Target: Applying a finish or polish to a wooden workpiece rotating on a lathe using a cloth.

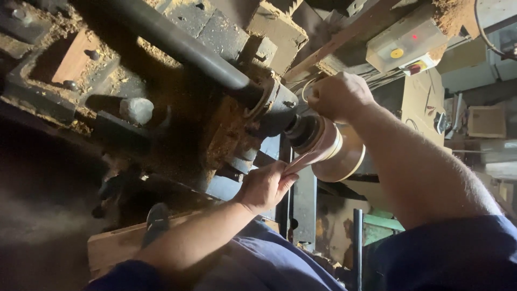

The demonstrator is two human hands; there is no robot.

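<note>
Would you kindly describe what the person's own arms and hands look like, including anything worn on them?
Both forearms are bare, and the left hand and right hand wear no gloves. No watch, ring or bracelet shows. Short dark blue sleeves cover the upper arms, apparently part of a dark blue work shirt. The fabric is plain, with no visible markings.

Pale wooden workpiece (pixel 336 153) on the dusty lathe (pixel 226 108)

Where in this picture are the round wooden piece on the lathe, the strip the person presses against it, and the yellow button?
round wooden piece (pixel 342 159): head view, on its wide pale rim.
strip (pixel 306 159): head view, mid-length, just past the fingertips.
yellow button (pixel 397 53): head view, on the button's centre, on the pale control box.
</note>
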